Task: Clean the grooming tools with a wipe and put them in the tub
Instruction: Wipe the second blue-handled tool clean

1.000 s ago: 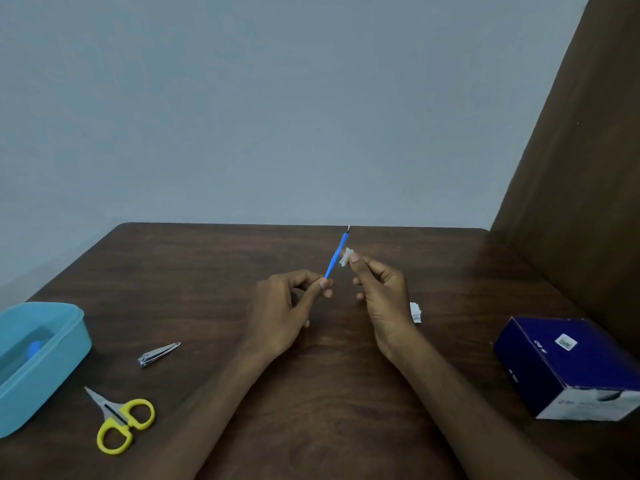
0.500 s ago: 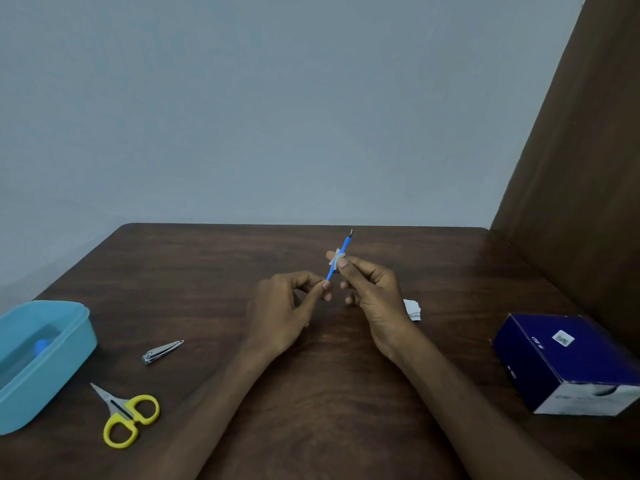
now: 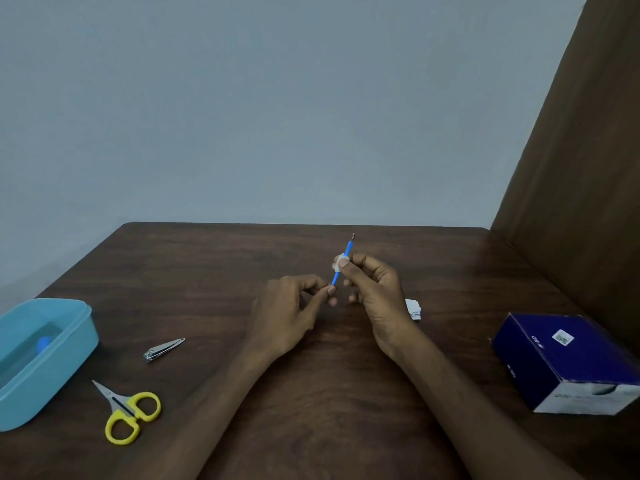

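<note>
The thin blue tool (image 3: 346, 252) stands tilted above the middle of the table, its long axis running from the near-left end, low by the left hand, up and away to the far-right end, where a fine metal tip points toward the far edge and the wall; it is a slim stick with a bright blue handle, and the shape of the tip is too small to tell. The left hand (image 3: 289, 318) is curled, thumb and forefinger closed on the lower end of the handle; the right hand (image 3: 375, 294) is also curled, its thumb and forefinger pinching a small white wipe (image 3: 342, 260) folded around the handle at about mid-length, the other fingers loosely bent below.

On the table's left side a silver nail clipper (image 3: 163, 350) lies flat with its long axis slanting from near-left to far-right; nearer, a pair of small scissors (image 3: 126, 412) with yellow loops lies closed, blades pointing far-left; at the left edge sits a light blue tub (image 3: 71, 351), with something blue inside that is too blurred to name. Just behind the right wrist a small white torn packet (image 3: 414, 308) rests on the wood; a dark blue box (image 3: 568, 362) with a white end lies at the right.

The table (image 3: 311, 393) is dark brown wood grain with a rounded far-left corner; behind it is a plain pale grey-blue wall (image 3: 277, 116), and a brown panel (image 3: 585, 202) rises along the right side.
</note>
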`<state>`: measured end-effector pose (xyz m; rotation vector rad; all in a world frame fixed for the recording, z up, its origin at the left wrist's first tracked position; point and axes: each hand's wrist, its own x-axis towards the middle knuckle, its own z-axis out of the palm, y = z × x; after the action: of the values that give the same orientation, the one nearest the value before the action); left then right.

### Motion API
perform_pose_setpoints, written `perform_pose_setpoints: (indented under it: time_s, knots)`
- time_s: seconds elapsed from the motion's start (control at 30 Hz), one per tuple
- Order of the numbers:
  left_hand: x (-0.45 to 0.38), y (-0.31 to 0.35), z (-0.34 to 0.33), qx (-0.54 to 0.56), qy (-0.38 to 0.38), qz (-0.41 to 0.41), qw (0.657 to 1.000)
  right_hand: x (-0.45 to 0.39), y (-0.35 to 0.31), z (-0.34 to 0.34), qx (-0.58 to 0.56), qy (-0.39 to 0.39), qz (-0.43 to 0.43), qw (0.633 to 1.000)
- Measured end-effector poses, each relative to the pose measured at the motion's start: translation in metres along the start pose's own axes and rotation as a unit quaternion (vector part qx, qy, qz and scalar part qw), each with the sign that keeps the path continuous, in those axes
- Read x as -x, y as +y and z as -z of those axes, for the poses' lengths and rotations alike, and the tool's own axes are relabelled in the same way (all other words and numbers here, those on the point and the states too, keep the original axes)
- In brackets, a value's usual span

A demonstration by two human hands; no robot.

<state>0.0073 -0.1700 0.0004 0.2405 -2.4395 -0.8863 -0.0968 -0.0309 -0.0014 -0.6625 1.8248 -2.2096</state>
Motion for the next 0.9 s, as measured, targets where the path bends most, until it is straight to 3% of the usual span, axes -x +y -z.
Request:
perform_pose_setpoints:
  time_s: [0.2,0.43,0.9]
  knots:
    - [-0.001,-0.003,-0.003,0.036,-0.038,-0.016,0.999,-0.003,-0.001,0.002,-0.036,0.041,0.013,0.998]
    - [-0.001,0.003,0.002,0.036,0.017,0.009,0.999,-0.005,-0.001,0.003,-0.057,0.073,0.006,0.996]
    - [-0.003,-0.004,-0.002,0.076,0.000,0.002,0.997,-0.007,0.003,0.002,-0.040,0.080,-0.009,0.996]
